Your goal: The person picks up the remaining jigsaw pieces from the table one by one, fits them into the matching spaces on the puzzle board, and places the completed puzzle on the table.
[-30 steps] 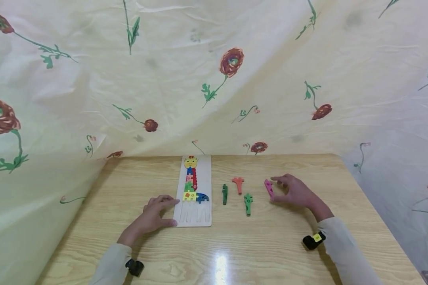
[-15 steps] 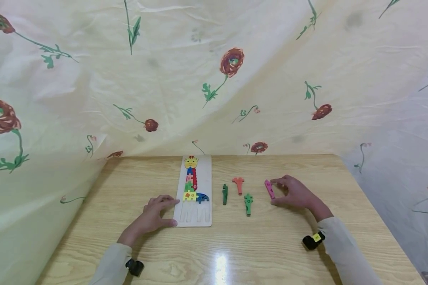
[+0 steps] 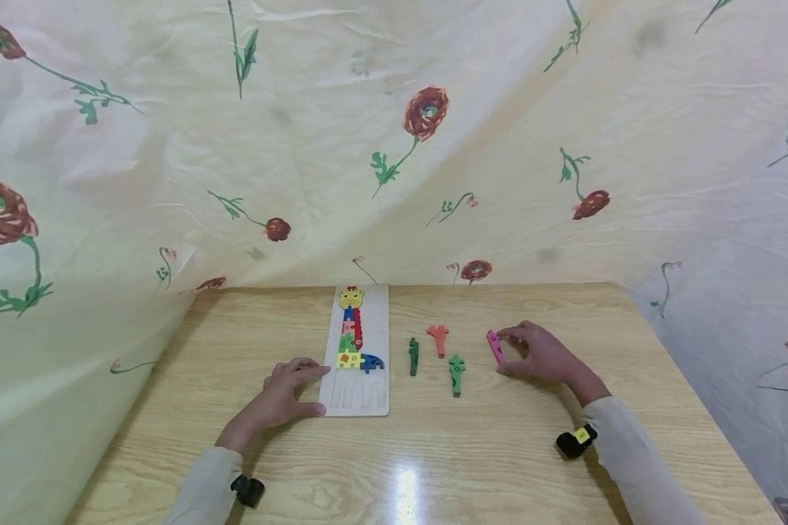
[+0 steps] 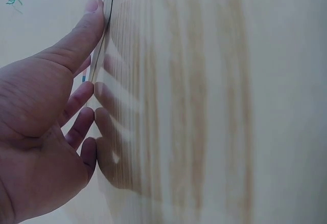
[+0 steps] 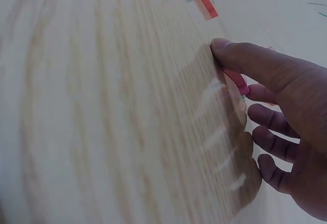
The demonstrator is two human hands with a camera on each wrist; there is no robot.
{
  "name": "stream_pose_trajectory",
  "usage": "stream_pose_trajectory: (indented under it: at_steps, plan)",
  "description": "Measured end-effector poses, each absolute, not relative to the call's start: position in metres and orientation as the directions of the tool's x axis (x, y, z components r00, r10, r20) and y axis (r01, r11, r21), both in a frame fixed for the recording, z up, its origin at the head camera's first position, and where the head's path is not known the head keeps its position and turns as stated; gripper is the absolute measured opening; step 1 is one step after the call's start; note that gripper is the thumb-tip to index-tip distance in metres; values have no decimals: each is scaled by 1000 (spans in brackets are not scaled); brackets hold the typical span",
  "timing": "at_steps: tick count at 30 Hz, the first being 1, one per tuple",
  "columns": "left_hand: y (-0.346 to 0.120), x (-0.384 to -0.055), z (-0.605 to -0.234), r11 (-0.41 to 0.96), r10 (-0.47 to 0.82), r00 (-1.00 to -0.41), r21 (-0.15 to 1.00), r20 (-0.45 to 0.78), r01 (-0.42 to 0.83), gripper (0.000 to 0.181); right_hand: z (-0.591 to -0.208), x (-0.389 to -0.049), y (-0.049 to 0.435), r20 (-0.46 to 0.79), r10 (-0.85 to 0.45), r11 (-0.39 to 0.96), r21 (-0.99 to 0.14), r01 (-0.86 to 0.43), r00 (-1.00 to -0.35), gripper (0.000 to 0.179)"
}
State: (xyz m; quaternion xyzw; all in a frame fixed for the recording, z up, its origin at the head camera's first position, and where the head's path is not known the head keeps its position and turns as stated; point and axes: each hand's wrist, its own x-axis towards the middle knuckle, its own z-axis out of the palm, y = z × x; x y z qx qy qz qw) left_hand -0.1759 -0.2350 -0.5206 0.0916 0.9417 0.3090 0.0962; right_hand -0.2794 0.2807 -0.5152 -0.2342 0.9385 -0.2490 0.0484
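Note:
A white puzzle board (image 3: 376,321) lies on the table, with a giraffe's head, neck and body pieces set in it and bare leg-shaped recesses at its near end. My left hand (image 3: 282,397) rests at the board's left edge, thumb and index finger spread and touching it; in the left wrist view the other fingertips meet the tabletop. A pink puzzle piece (image 3: 495,348) lies at the right. My right hand (image 3: 541,356) pinches it lengthwise between index finger at the far end and thumb at the near end. In the right wrist view, the thumb partly hides the pink piece (image 5: 237,81).
Between board and right hand lie a dark green puzzle piece (image 3: 414,357), an orange puzzle piece (image 3: 438,340) and a light green puzzle piece (image 3: 456,375). A flowered cloth (image 3: 328,146) hangs behind and beside the wood-grain table (image 3: 341,467).
My right index finger and thumb have shifted slightly and now close on the two ends of the pink puzzle piece, which stays in place. My left hand and the board have not moved.

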Motion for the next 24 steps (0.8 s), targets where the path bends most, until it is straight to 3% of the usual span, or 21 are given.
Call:
stream_pose_trajectory:
  at_steps: [13,24]
  plan:
    - [-236,-176,-521,780,241,-962,615,-125,115,67,-518,-281,282,21,-442,765,-512,-390,-897,68]
    - [-236,-176,-521,782,242,-962,612,-124,118,67,-516,-275,270,138,-421,752,-500,-430,-897,76]
